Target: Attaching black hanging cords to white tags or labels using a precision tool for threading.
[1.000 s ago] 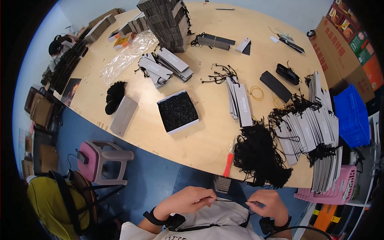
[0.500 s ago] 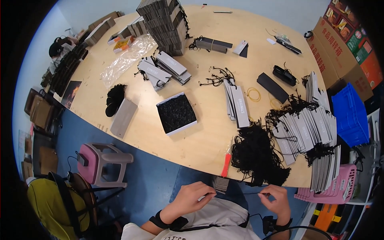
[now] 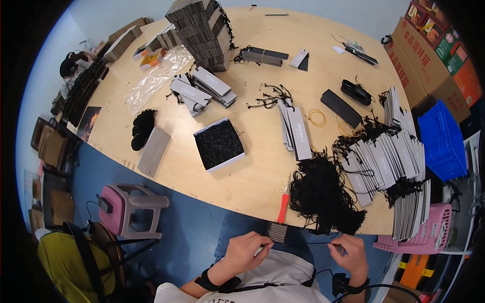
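The left hand (image 3: 246, 253) and the right hand (image 3: 352, 256) are well apart at the near side of the scene, in front of the counter (image 3: 187, 174); a thin black cord (image 3: 317, 243) runs almost level between them, with the thumb and fingertips of the left hand pinched on its left part and those of the right hand pinched on its right part; the cord lies just nearer than the counter's near edge; a small striped grey stack (image 3: 278, 232) is at that edge, just beside the left fingertips, though whether they touch it is unclear; a red strip-like piece (image 3: 283, 208) lies just beyond the stack; to its right spreads a tangled heap of black cords (image 3: 326, 199), and farther right grey tags (image 3: 386, 164) lie fanned out with black cords among them; left of the heap and farther off, a white box (image 3: 230, 163) holds small black pieces; a tall stack of grey tags (image 3: 198, 38) stands at the far side; a blue crate (image 3: 442, 144) is right of the counter.
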